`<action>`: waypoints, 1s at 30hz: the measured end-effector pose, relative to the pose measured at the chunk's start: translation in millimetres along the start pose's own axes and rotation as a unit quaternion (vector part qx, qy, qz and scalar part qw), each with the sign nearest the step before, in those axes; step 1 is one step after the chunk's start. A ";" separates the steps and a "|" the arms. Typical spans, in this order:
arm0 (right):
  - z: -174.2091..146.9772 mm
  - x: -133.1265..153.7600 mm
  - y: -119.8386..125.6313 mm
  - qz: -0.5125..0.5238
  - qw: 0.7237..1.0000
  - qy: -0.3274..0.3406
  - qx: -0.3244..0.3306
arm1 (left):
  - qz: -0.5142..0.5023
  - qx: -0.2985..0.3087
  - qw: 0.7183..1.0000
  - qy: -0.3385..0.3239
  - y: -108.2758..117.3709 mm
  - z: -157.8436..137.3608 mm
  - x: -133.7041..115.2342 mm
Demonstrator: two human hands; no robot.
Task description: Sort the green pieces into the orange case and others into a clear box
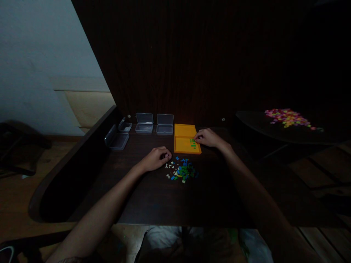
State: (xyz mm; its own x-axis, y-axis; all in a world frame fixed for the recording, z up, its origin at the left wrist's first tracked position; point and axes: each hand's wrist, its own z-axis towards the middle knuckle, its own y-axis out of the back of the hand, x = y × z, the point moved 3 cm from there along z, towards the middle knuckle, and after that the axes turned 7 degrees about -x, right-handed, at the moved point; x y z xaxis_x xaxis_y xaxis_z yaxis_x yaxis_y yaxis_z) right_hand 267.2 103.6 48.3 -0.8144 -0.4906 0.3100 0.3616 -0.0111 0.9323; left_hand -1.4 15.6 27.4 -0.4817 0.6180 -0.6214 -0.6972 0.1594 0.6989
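Note:
My left hand (156,159) rests on the dark table with its fingers curled inward and closed, just left of a pile of small building bricks (185,170). Whatever those fingers may hold is hidden. The pile mixes green, blue and cream pieces, with a little yellow. My right hand (208,138) reaches over the right edge of an open orange box (181,145), fingertips pinched together beside several small green bricks (193,145) inside its lower half. Anything in the pinch is too small to make out. The box's lid (185,129) lies back toward the panel.
Open clear plastic boxes stand along the back left: one next to the orange box (165,129), another (144,128), a small one (125,126) and one nearer (119,141). A black surface (255,122) at right carries a pink and yellow heap (289,117). A raised side board (74,160) bounds the left.

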 end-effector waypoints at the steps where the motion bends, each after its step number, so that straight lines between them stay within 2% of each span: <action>1: 0.4 -0.6 -1.3 -0.003 1.000 -0.004 -0.005 | 0.002 0.002 1.000 0.000 -0.1 0.1 -0.1; 10: 1.3 -2.5 -11.0 -0.017 1.000 -0.006 -0.021 | 0.001 0.008 1.000 0.005 -0.1 0.0 -1.0; 17: 0.3 7.5 2.7 0.005 1.000 -0.005 -0.022 | -0.002 0.012 1.000 0.006 -0.6 0.1 -0.2; 21: 0.0 25.6 15.6 0.036 0.999 0.011 -0.006 | -0.002 0.016 1.000 0.005 -0.3 -0.1 -0.1; 25: -3.7 54.8 23.5 0.076 0.991 0.050 0.101 | -0.003 0.022 1.000 0.006 -0.5 -0.7 -1.4; 30: -16.1 85.7 24.9 0.106 0.985 0.091 0.097 | 0.003 0.009 1.000 -0.003 -2.5 -2.0 -8.8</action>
State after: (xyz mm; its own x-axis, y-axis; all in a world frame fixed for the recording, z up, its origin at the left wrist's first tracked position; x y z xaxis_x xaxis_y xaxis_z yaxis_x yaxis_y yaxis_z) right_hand 213.8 47.2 95.1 -0.6277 -0.6129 0.4799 0.4074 0.2667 0.8734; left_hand 3.5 8.3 30.4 -0.4826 0.6228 -0.6158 -0.6851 0.1697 0.7084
